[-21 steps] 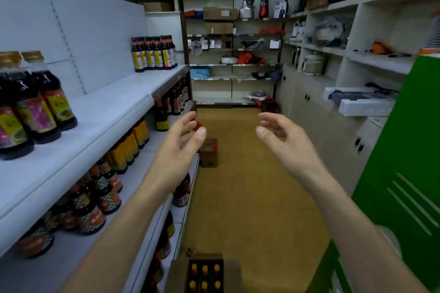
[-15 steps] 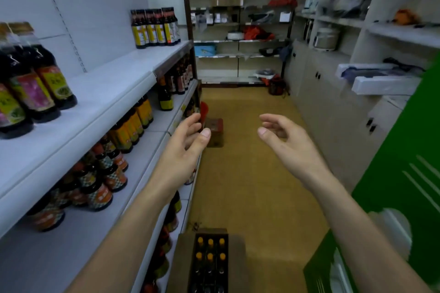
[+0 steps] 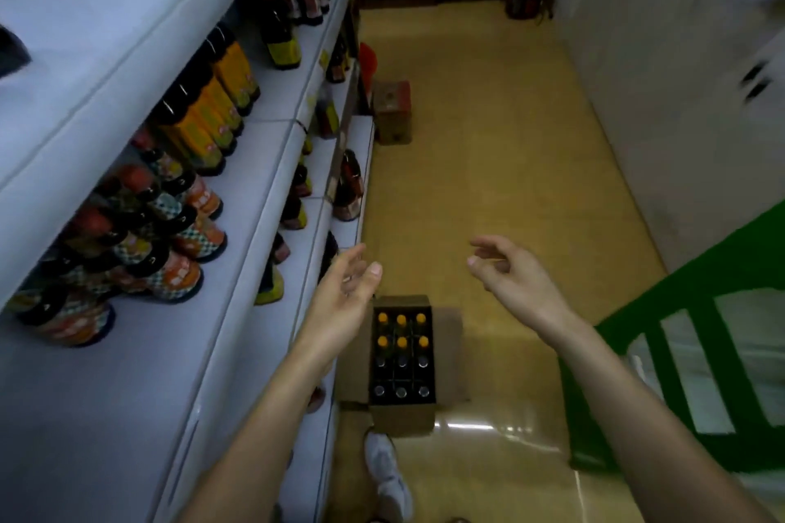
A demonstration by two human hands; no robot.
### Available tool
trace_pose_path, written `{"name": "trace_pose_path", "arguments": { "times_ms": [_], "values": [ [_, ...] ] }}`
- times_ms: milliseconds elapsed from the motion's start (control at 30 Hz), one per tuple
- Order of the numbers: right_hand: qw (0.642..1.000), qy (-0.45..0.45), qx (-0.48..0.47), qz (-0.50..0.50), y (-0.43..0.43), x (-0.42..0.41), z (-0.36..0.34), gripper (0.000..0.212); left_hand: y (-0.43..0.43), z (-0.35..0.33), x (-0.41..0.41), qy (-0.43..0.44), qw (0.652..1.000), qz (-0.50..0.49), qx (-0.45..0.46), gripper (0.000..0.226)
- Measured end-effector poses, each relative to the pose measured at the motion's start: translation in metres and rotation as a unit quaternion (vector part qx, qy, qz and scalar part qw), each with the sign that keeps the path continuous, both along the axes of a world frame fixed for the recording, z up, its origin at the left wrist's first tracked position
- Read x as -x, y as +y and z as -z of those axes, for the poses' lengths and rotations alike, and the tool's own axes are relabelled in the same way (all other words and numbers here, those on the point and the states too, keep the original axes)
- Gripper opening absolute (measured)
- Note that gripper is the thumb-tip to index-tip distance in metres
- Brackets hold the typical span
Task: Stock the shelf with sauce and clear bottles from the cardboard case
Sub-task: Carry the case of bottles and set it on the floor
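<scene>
An open cardboard case (image 3: 446, 352) stands on the floor below me, beside the shelf's foot. Inside it stand several bottles with orange caps (image 3: 401, 329) in the far rows and several with dark caps (image 3: 401, 378) in the near rows. My left hand (image 3: 346, 297) hovers over the case's left edge, empty, fingers relaxed. My right hand (image 3: 509, 276) hangs above and to the right of the case, empty, fingers loosely curled. The white shelf (image 3: 238, 242) on my left holds rows of sauce bottles (image 3: 170, 242).
A second small cardboard box (image 3: 393, 110) sits on the floor farther down the aisle. A green cart frame (image 3: 679, 318) stands at my right. White cabinets (image 3: 679, 76) line the right wall. My white shoe (image 3: 384, 476) is just in front of the case.
The view has tilted down from the aisle to the floor, so the case is now fully in sight. Both hands have lowered towards it and stay empty.
</scene>
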State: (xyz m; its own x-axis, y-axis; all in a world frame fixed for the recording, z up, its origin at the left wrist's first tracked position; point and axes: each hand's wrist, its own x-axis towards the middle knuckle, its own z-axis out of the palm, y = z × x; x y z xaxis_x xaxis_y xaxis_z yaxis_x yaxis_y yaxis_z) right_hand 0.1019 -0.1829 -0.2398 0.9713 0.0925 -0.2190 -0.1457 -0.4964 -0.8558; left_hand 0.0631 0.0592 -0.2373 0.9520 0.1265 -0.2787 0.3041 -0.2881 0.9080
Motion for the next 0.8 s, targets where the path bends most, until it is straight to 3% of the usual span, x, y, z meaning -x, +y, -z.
{"name": "trace_pose_path", "arguments": {
  "times_ms": [367, 633, 800],
  "values": [
    [0.985, 0.164, 0.023, 0.042, 0.044, -0.056, 0.106, 0.038, 0.042, 0.123, -0.090, 0.163, 0.985, 0.056, -0.021, 0.057],
    [0.973, 0.230, 0.021, 0.013, 0.046, -0.107, 0.179, 0.037, 0.049, 0.183, -0.131, 0.212, 0.971, 0.097, -0.059, 0.054],
    [0.965, 0.259, 0.014, -0.037, 0.036, -0.152, 0.233, 0.036, 0.046, 0.215, -0.151, 0.262, 0.960, 0.063, -0.078, 0.053]
  ]
}}
